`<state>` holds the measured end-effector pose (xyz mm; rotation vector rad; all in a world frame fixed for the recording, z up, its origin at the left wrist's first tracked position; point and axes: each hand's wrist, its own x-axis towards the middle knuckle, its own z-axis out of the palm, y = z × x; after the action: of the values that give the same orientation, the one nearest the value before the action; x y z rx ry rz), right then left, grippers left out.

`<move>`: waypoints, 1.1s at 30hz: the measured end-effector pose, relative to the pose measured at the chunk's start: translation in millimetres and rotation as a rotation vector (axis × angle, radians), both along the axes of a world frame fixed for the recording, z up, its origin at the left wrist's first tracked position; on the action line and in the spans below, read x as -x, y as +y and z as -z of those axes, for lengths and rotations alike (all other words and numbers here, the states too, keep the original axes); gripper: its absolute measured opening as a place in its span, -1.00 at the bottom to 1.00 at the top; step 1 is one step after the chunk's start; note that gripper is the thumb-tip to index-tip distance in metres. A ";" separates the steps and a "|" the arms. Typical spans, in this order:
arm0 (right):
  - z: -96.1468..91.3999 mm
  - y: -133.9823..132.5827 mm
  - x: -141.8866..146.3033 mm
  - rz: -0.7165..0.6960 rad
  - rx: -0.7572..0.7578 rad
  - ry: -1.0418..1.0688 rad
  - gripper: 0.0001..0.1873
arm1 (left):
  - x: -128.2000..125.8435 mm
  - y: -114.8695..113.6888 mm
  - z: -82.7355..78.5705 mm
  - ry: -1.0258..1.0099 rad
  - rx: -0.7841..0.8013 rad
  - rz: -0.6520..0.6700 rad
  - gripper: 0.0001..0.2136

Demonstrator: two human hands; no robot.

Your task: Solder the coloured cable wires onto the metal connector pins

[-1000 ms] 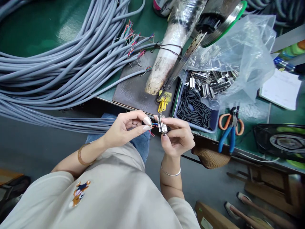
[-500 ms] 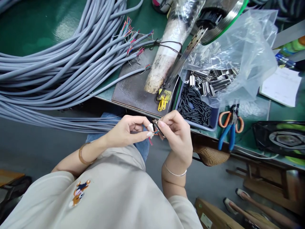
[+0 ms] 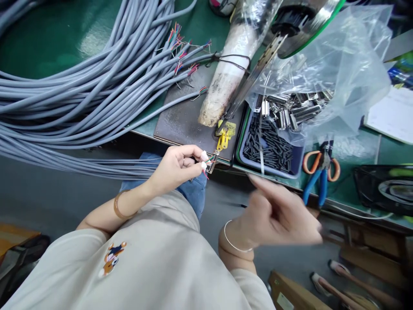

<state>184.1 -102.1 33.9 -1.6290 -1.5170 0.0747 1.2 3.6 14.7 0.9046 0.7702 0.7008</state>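
Observation:
My left hand (image 3: 179, 168) pinches thin coloured wires (image 3: 204, 172) between thumb and forefinger, both tips covered in white. At those fingertips a metal multi-pin connector (image 3: 213, 162) stands tilted, just off the bench edge, with red, green and orange wires at its pins. My right hand (image 3: 279, 213) is apart from the connector, in front of the bench and below the bin. It is blurred, with thumb and fingers spread and nothing visible in it. Nearest to it are the bin (image 3: 277, 172) of short black sleeves (image 3: 266, 144) and blue-and-orange-handled pliers (image 3: 319, 172).
A thick bundle of grey cables (image 3: 97, 99) with stripped ends covers the bench's left. A soldering iron (image 3: 254, 77) hangs by a white wrapped tube (image 3: 222, 77), its tip near a yellow clip (image 3: 223, 140). A plastic bag (image 3: 348, 77) with metal connectors (image 3: 290, 112) overlaps the bin.
My right hand has let go of the connector and swung right and down, turning and spreading. My left hand keeps the wires, slightly higher in view.

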 end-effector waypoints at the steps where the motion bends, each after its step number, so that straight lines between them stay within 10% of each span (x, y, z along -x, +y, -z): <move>1: 0.3 6.6 7.3 0.012 -0.031 0.002 -0.71 | -0.8 -0.1 -0.5 -0.005 -0.013 -0.001 -0.86; 20: 23.8 35.3 21.8 -0.083 0.005 -0.125 -0.97 | -3.6 -0.1 9.1 -0.031 -0.053 -0.053 -0.82; 33: 10.5 37.2 20.0 -0.126 0.264 0.430 -0.83 | -5.5 -10.8 11.0 0.125 -0.523 -0.167 -0.93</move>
<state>164.1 -64.9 23.4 -1.5878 -1.3088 0.6763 6.7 -7.3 3.6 1.3780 0.7926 1.0264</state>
